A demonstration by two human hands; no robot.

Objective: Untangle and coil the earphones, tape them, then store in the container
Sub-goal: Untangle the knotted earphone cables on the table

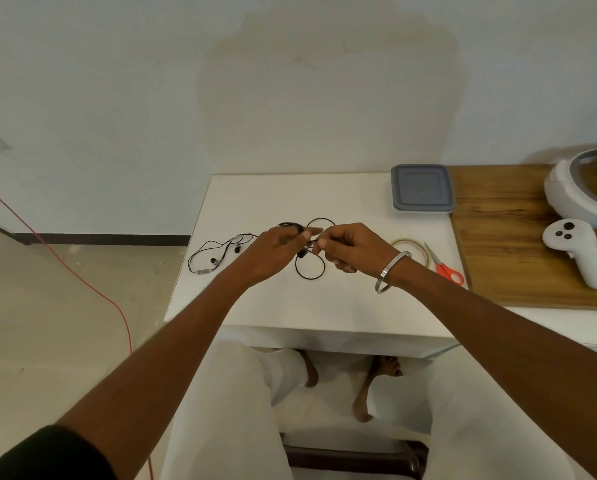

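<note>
Above the middle of the white table (324,306), my left hand (276,252) and my right hand (349,247) both pinch the black earphone cable (310,268). One loop of it hangs below my fingers and another arcs behind them. A second pair of black earphones (217,254) lies loose on the table to the left, apart from my hands. A roll of clear tape (411,249) lies right of my right wrist. The grey-lidded container (422,188) sits shut at the table's back right corner.
Red-handled scissors (444,266) lie beside the tape. A wooden board (518,244) to the right carries a white headset (584,188) and a white controller (577,254). A red cord (65,261) runs across the floor at left. My legs are under the table.
</note>
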